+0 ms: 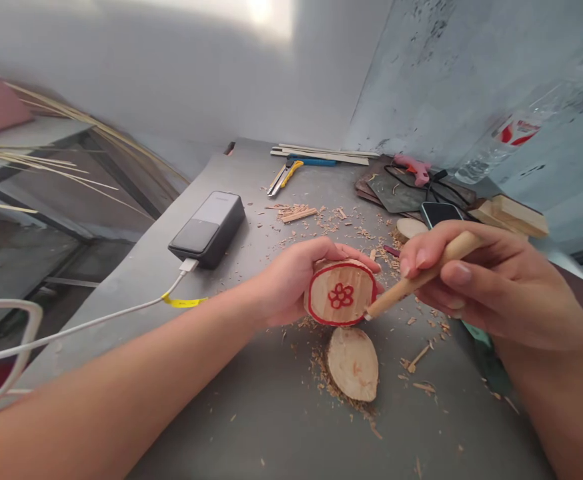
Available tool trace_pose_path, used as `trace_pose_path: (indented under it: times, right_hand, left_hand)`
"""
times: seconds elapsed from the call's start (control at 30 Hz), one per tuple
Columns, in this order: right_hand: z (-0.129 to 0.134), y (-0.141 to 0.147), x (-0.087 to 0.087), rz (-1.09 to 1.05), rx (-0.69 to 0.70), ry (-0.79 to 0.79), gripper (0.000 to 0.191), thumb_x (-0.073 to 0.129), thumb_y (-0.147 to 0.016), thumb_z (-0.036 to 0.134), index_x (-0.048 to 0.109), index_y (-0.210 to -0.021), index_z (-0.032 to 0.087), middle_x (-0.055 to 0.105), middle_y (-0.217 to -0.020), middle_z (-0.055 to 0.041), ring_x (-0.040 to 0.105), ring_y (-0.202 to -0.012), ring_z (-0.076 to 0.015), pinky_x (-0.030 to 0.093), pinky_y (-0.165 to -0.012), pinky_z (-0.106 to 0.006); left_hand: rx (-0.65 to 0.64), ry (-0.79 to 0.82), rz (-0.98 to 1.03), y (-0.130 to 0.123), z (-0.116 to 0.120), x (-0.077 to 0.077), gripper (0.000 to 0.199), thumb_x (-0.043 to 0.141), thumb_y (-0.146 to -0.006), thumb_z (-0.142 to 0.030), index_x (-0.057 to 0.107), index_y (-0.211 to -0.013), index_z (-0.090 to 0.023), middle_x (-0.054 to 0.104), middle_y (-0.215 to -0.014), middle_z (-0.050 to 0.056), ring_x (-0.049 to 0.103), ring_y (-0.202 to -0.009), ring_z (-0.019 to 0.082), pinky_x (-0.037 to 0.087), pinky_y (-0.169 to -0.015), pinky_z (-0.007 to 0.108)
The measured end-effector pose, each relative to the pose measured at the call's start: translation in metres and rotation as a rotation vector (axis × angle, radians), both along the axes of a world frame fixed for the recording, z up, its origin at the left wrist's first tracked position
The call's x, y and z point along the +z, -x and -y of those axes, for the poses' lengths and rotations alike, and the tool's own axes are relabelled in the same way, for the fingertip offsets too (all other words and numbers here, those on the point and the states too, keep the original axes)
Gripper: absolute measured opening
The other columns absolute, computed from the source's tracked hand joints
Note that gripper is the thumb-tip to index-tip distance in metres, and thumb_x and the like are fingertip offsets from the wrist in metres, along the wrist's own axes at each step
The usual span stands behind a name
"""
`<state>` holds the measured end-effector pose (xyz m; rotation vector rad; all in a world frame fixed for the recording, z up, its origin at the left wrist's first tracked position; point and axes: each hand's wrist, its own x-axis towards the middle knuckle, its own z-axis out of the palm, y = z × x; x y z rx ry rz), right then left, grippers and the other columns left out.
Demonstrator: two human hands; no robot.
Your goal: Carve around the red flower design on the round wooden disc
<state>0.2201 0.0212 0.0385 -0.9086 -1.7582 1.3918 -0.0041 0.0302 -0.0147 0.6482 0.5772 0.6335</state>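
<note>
My left hand point(291, 280) grips a round wood slice point(340, 305) from behind, its pale face turned toward me. A red line runs around the slice's rim, and a small red flower is drawn at its centre. My right hand point(471, 287) holds a wooden-handled carving tool point(411, 280) like a pen, with its tip at the slice's lower right edge. The tool's working end is too small to make out. Below my hands, a bare oval wood slice point(352, 364) lies among shavings on the grey metal table point(121, 293).
A black power bank point(207, 229) with a white cable point(86, 325) lies left. Further back are a utility knife point(284, 177), a pink glue gun point(411, 169), a phone point(439, 213), wood pieces point(511, 215) and a plastic bottle point(501, 140). Dry reeds point(36, 160) stick out at left.
</note>
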Motion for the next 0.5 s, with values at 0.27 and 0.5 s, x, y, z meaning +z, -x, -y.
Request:
trace_pose_path:
  times: [0.27, 0.5]
  right_hand:
    - [0.018, 0.036, -0.019, -0.150, -0.086, -0.130, 0.013, 0.056, -0.108, 0.037, 0.065, -0.099, 0.033, 0.074, -0.086, 0.0004, 0.056, -0.061, -0.0156, 0.042, -0.047, -0.031]
    - [0.009, 0.057, -0.020, -0.047, -0.226, -0.353, 0.019, 0.058, -0.106, 0.045, 0.057, -0.094, 0.030, 0.067, -0.077, -0.0006, 0.052, -0.055, -0.0174, 0.037, -0.047, -0.036]
  left_hand:
    - [-0.088, -0.054, -0.005, -0.005, 0.008, 0.001, 0.044, 0.041, -0.100, -0.035, 0.077, -0.093, -0.010, 0.079, -0.097, 0.018, 0.077, -0.090, 0.028, 0.056, -0.090, 0.039]
    - [0.028, -0.022, 0.001, -0.009, 0.009, -0.010, 0.029, 0.058, -0.089, -0.037, 0.076, -0.090, -0.014, 0.081, -0.085, 0.014, 0.079, -0.083, 0.030, 0.061, -0.086, 0.044]
